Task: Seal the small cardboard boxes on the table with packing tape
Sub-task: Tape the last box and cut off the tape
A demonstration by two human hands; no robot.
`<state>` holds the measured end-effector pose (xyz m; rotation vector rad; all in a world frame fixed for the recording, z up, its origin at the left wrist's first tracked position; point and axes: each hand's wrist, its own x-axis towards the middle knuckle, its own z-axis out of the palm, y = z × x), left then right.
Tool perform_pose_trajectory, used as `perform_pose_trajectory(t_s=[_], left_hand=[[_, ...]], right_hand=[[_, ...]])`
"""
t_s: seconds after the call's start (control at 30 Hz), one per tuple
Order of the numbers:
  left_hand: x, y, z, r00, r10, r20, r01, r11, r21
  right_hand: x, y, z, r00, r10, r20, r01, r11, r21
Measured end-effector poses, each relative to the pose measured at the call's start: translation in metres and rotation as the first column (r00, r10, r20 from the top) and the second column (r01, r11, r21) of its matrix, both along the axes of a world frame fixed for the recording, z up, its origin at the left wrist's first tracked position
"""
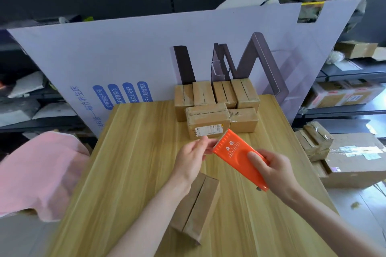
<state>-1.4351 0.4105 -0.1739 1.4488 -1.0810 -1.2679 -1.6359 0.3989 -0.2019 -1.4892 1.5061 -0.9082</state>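
Orange dispenser [238, 156] sits in the right hand [273, 169], fingers wrapped round its back end and thumb on top. The left hand [192, 156] pinches at its toothed front edge; I cannot see any tape there. Both hands are up over the tabletop [135, 152]. Under the left arm lies one small box [198, 204] with a dark slit along its top. More boxes [217, 106] are piled at the far edge, against a big printed board [104, 52]. A pink cloth [37, 173] lies at the left.

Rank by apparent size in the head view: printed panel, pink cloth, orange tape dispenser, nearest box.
1. printed panel
2. pink cloth
3. nearest box and orange tape dispenser: they look alike. The box is closer to the camera and partly covered, so I have not ranked them.
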Motion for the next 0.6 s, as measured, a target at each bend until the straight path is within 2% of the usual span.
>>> perform_pose_trajectory(t_s=[0.1,0.2,0.27,0.37,0.43,0.6], left_hand=[[0.003,0.004,0.010,0.998,-0.055,0.040,0.056,0.998,-0.024],[0.011,0.004,0.012,1.000,0.013,0.010,-0.012,1.000,-0.028],[0.017,0.001,0.011,0.999,0.049,-0.021,-0.048,0.999,0.026],[0.024,-0.005,0.011,0.996,-0.020,-0.082,0.032,0.989,0.143],[0.026,-0.006,0.012,0.989,-0.046,-0.141,0.070,0.984,0.164],[0.029,-0.010,0.012,0.997,-0.001,-0.072,0.011,0.992,0.128]], right_hand=[[0.007,0.002,0.003,1.000,0.013,-0.002,-0.013,1.000,-0.013],[0.013,0.006,0.011,0.999,0.020,0.045,-0.019,1.000,-0.010],[0.017,0.008,0.015,0.997,0.037,0.068,-0.036,0.999,-0.013],[0.020,0.010,0.020,0.997,0.047,0.065,-0.046,0.999,-0.022],[0.021,0.010,0.021,0.997,0.054,0.055,-0.052,0.998,-0.037],[0.022,0.013,0.023,0.997,0.062,0.043,-0.059,0.997,-0.051]])
